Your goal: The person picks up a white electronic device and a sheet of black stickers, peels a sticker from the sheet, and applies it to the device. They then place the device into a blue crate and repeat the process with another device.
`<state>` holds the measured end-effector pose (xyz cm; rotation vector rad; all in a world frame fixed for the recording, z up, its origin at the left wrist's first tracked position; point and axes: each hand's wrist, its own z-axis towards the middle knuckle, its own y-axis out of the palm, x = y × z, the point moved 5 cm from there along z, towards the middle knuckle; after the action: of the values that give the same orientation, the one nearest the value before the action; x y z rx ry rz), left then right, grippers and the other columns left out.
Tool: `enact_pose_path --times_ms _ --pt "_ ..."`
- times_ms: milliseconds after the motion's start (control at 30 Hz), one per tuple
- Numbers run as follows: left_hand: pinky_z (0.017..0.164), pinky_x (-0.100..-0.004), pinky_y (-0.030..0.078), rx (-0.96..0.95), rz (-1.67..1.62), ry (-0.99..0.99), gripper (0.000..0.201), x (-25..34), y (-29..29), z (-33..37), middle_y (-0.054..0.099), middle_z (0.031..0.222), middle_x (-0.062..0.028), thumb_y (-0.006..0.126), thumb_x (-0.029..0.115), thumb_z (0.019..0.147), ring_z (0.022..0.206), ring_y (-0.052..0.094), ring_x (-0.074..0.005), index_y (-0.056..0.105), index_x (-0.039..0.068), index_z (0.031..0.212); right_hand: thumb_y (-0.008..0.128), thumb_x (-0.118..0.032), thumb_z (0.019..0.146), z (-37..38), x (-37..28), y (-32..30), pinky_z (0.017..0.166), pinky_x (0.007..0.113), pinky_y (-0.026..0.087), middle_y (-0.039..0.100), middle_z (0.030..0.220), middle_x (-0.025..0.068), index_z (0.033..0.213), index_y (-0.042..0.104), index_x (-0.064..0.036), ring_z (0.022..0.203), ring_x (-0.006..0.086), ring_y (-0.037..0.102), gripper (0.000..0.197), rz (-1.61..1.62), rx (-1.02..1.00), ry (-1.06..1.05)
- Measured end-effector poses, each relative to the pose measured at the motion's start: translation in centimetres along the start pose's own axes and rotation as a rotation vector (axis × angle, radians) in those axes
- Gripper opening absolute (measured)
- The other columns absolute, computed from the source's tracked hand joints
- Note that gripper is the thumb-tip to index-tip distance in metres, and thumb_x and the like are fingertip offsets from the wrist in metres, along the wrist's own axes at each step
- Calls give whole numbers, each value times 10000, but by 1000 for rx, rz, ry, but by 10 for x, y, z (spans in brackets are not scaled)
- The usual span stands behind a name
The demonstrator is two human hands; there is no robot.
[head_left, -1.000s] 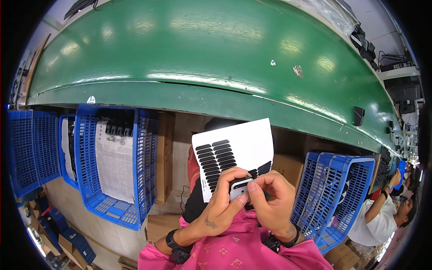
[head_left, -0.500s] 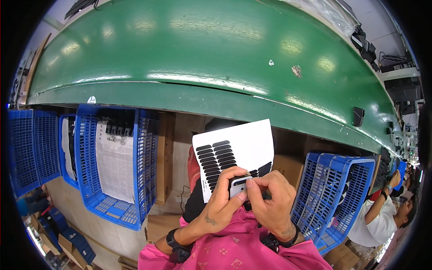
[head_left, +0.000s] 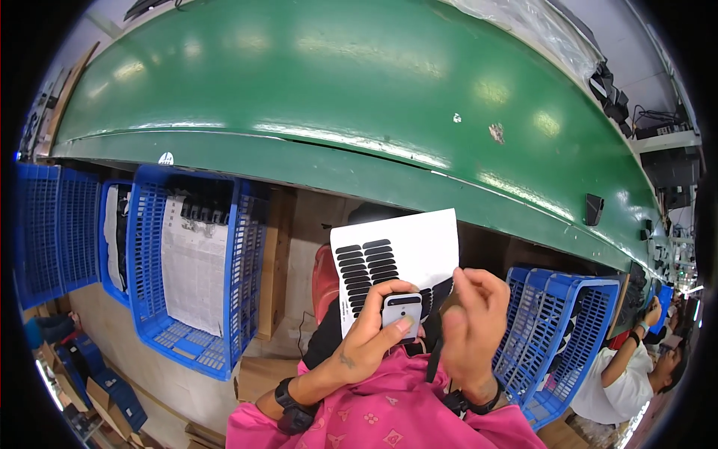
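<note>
My left hand [head_left: 368,322] is closed around a small flat pale-grey device [head_left: 402,320] with rounded corners, the thumb lying across its face. A black pill-shaped strip [head_left: 404,301] sits along the device's upper end. To the right, apart from the device, my right hand [head_left: 476,329] is raised with thumb and index finger separated; I see nothing held in it. Behind both hands a white sheet [head_left: 422,239] leans at my lap, bearing two columns of black rounded stickers [head_left: 380,263]. The hands cover its lower part.
A long green bench [head_left: 321,82] spans the far side, a small black piece [head_left: 594,209] near its right edge. Blue crates stand left [head_left: 140,247] and right [head_left: 557,280]; newsprint [head_left: 193,262] lines the left one. At far right, a person in white [head_left: 617,385] sits.
My right hand has come off the device's top end and moved right, its fingers parting. More of the device's face now shows. My left hand keeps its hold.
</note>
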<state>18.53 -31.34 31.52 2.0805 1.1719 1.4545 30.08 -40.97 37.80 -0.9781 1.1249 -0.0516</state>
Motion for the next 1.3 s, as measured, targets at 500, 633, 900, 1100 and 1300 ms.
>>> enact_pose_path --times_ms 500,633,900,1100,1300 --pt "915 -277 463 10 243 243 405 18 -27 -9 505 1242 -73 463 151 987 1060 556 -127 403 37 1371 590 -134 835 5 -15 -5 873 405 463 595 1098 201 1012 659 38 985 335 581 257 20 61 -196" --pt "710 -228 495 285 292 450 238 39 -74 -22 574 1030 -58 487 203 993 830 587 -107 559 28 1137 520 -88 909 9 23 -12 740 290 453 607 913 105 893 615 25 798 186 564 148 155 196 4" --pt "741 -309 513 851 -105 672 340 107 -314 -97 596 948 -31 388 356 1033 827 600 -143 562 109 1189 506 -547 950 26 149 1 507 229 468 633 815 47 962 610 -63 674 147 607 495 1178 262 846" --pt "726 -379 574 1262 72 431 303 125 -469 -114 626 1040 -50 561 264 972 876 647 -182 521 95 1220 547 -421 970 53 199 -14 511 208 417 624 783 50 945 607 -56 613 103 513 370 1220 322 616" --pt "546 -262 591 1470 -137 328 393 118 -587 -121 628 988 -91 582 386 948 711 650 -196 559 43 1138 550 -570 899 44 206 -24 554 286 437 650 819 75 1066 633 -16 602 152 545 584 1134 438 781"
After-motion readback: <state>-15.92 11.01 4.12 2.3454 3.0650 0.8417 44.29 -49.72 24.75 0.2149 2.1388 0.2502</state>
